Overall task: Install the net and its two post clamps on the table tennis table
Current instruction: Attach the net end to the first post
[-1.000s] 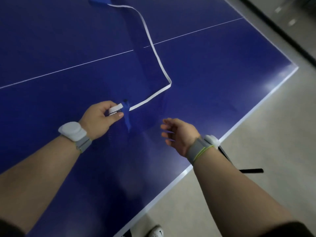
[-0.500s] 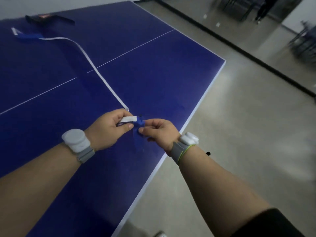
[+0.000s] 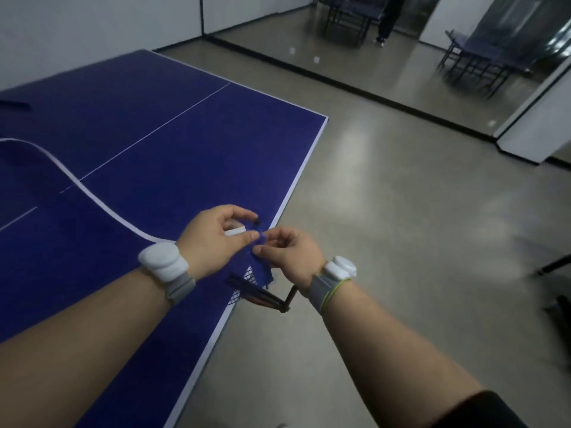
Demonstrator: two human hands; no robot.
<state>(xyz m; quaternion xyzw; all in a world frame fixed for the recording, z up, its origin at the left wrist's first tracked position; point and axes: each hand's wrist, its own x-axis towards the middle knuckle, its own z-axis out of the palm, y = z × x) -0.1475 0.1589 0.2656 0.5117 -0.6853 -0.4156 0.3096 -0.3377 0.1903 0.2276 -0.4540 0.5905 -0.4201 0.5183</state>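
Observation:
The blue net with a white top band lies slack across the blue table tennis table, curving from the far left toward me. Both hands pinch its near end just over the table's right side edge. My left hand grips the white band's end between thumb and fingers. My right hand pinches the blue end sleeve of the net beside it. Just below the hands, a black post clamp sits at the table edge, with net mesh draped on it.
A dark object lies on the table at the far left. Bare grey floor spreads to the right of the table. Folded tables and a standing person are far off at the back. A dark stand is at the right edge.
My right hand came in and took hold of the net's end next to my left. Both hands carried the end rightward to the table's side edge, above the black clamp.

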